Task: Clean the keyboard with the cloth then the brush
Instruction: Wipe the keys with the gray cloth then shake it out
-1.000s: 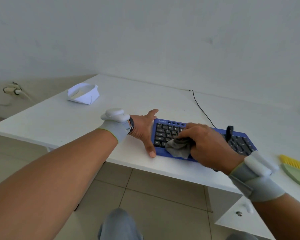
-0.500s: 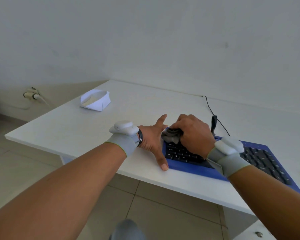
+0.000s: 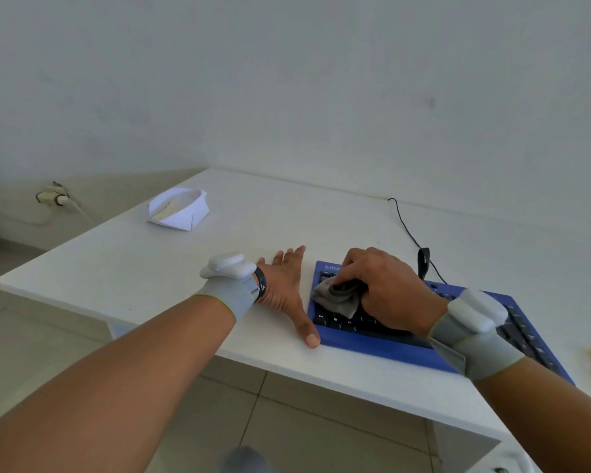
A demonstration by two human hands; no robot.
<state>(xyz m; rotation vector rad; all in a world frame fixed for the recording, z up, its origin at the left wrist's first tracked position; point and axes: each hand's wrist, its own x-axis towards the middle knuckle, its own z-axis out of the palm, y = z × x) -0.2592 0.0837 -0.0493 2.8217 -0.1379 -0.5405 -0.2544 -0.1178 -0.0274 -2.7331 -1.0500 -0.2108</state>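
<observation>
Keyboard (image 3: pixel 372 343) has small white brand print at top-left corner, too blurred to read for sure. Bottom-row keys show tiny legends, approx "Ctrl" and "Alt". No other legible text.

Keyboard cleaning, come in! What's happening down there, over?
Right hand grips crumpled grey cloth on blue keyboard's left keys. Left hand flat on white table, bracing keyboard's edge. Nothing blocking, over.

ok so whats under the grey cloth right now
The grey cloth, gripped by the right hand, lies on the left end of the blue keyboard. Black keys show around it; the keys directly beneath are covered.
</observation>
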